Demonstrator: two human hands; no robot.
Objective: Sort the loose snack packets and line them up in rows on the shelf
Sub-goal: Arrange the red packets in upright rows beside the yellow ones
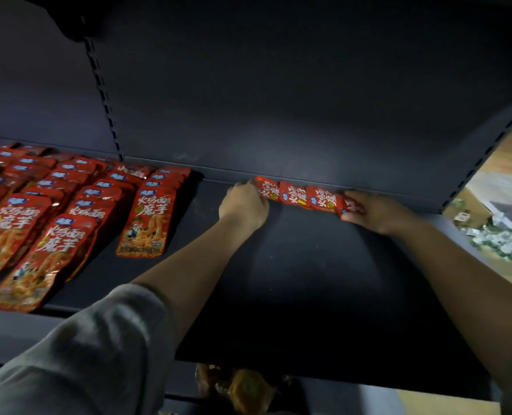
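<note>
At shelf (323, 265) rear edge: pkts (308, 196).

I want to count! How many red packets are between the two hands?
4, side by side along the shelf's back wall: one at the left hand, two in the middle, one under the right hand. More may hide behind.

Dim dark shelving back panel (278, 85), perhaps tan floor (506, 157) right

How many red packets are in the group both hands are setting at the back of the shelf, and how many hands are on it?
Red packets in the group at the back wall: 4 showing, side by side; any hidden under the hands cannot be told.
Hands on it: 2, the left hand at its left end, the right hand at its right end.
Total: 6.
</note>
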